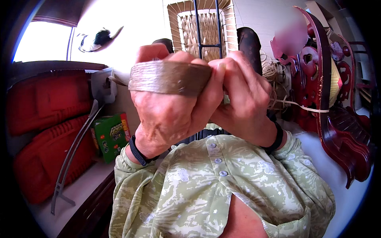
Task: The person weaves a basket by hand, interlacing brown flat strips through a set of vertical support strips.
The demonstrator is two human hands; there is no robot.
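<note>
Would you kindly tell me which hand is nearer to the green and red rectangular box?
Left: the left hand is up and to the right of the box in the picture; the right hand is farther right, beyond the left.

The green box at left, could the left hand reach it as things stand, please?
Probably yes: nothing visible blocks the left hand from the green box, though distance is hard to judge.

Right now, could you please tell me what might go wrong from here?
The brown band lies across the left grip, so it might slip or get in the way. The right grip sits close beside the left, hiding what is between them, so a fumble could go unnoticed. The pale strand runs to the carved red furniture and could snag.
</note>
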